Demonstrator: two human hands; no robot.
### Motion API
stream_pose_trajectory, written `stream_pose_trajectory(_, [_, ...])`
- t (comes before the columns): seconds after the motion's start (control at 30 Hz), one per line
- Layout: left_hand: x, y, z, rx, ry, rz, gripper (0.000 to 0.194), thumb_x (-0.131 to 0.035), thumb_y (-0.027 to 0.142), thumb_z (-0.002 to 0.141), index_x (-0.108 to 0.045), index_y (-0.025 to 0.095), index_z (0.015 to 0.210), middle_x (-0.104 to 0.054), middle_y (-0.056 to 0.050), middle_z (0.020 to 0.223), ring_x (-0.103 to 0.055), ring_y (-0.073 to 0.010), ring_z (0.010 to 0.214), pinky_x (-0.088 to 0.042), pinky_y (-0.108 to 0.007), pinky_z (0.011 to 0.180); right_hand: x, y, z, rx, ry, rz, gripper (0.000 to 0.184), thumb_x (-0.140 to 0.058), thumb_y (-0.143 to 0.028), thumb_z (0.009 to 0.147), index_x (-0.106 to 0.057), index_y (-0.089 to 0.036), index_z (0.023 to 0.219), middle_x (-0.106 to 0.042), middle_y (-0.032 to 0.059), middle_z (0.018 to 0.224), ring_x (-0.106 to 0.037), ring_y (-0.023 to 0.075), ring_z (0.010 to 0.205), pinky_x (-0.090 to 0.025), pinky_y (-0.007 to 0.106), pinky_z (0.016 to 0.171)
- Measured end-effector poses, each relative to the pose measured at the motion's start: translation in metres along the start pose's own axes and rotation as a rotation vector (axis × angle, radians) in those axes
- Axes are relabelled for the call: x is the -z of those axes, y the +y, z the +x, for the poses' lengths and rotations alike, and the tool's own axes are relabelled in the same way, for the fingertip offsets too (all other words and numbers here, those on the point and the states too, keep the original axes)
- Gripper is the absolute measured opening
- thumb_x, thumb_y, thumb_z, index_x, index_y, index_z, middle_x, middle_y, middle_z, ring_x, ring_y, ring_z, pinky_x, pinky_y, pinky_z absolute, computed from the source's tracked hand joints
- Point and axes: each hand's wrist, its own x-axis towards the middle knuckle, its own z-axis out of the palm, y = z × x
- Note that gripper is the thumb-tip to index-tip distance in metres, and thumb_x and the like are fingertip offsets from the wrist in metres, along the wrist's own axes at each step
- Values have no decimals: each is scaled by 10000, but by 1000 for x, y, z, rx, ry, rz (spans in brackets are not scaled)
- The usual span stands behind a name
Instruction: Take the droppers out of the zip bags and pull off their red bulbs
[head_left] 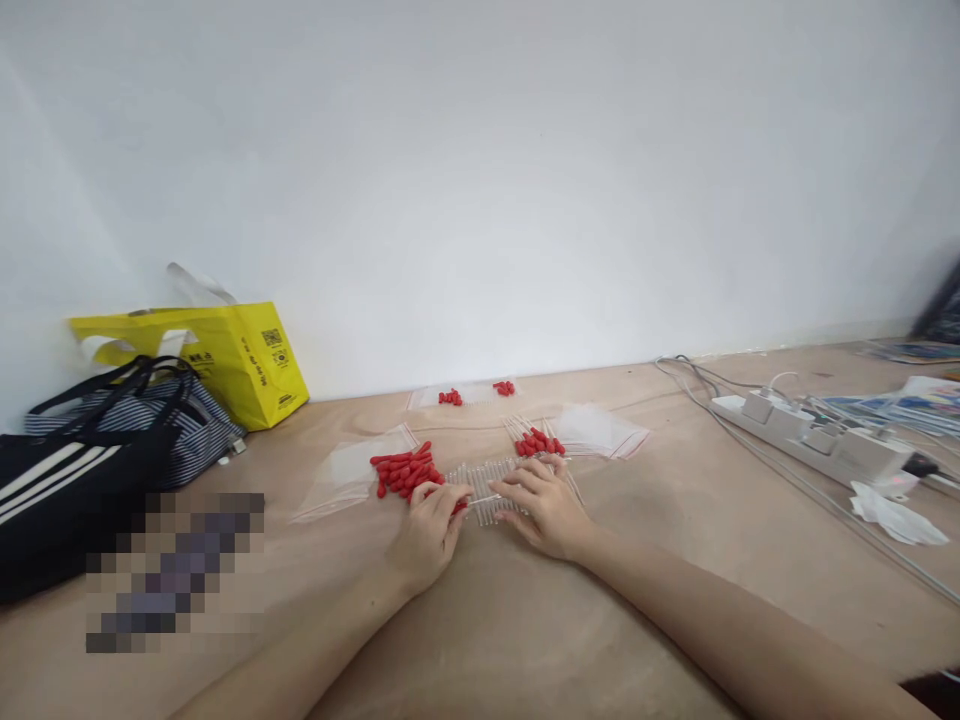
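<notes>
My left hand [429, 524] rests on the wooden table [637, 600] with its fingers curled in a pinch over a red cap at the edge of a pile of red caps [403, 470]. My right hand [541, 505] lies next to it, fingers bent down onto a row of clear thin tubes [484, 480]. Just beyond the right hand lie more tubes with red caps on them [537, 440]. Clear zip bags [352, 472] lie on either side, another one [600, 430] to the right.
A yellow bag [240, 360] and a black striped bag [97, 460] stand at the left by the white wall. A white power strip [817, 438] with cables lies at the right, near papers [915, 400]. A few red caps [450, 397] lie by the wall.
</notes>
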Motion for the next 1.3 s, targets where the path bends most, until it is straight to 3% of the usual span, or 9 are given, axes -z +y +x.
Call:
stream_pose_trajectory(0.13, [-5, 7, 0, -100, 33, -38, 174, -356, 124, 836, -471, 184, 953, -635, -20, 821, -576, -132, 753, -352, -322, 801, -8, -6, 1, 76, 0, -26, 181, -457, -270, 835, -593, -215, 943, -601, 3, 686, -469, 143, 762, -173, 378, 840])
stream_pose_trajectory(0.23, [-5, 8, 0, -85, 39, -22, 193, -389, 146, 837, -503, 183, 988, -645, -32, 880, -584, -141, 811, -321, -349, 844, -10, -5, 0, 97, 10, -52, 186, -426, -221, 840, -612, -203, 846, -562, -6, 602, -445, 131, 701, -176, 369, 826])
stream_pose_trajectory(0.4, [0, 4, -3, -78, 49, 73, 167, -440, 216, 837, -602, 229, 872, -650, -21, 970, -530, -213, 989, -251, -446, 907, -9, -4, -3, 128, 22, -21, 169, -438, -174, 810, -603, -197, 832, -555, -8, 603, -426, 129, 691, -179, 361, 809])
stream_pose_trajectory(0.6, [3, 3, -7, -108, 46, 131, 183, -459, 212, 821, -623, 234, 743, -647, 10, 994, -499, -238, 1022, -194, -523, 954, -5, -5, -4, 125, -26, 51, 158, -444, -193, 813, -594, -201, 763, -537, -25, 563, -413, 124, 688, -167, 358, 803])
stream_pose_trajectory(0.9, [3, 5, -8, -104, 81, 106, 175, -472, 167, 784, -607, 223, 688, -640, 17, 780, -510, -214, 928, -213, -509, 960, -3, -4, -4, 124, -76, 114, 187, -421, -203, 831, -593, -188, 759, -522, -16, 558, -404, 125, 685, -192, 336, 765])
stream_pose_trajectory(1.3, [5, 6, -7, -153, 129, 108, 233, -405, 87, 732, -601, 212, 728, -625, -21, 780, -516, -207, 871, -301, -466, 885, -2, -5, -4, 127, -23, 155, 206, -393, -208, 839, -591, -187, 789, -531, -7, 569, -415, 128, 642, -216, 345, 759])
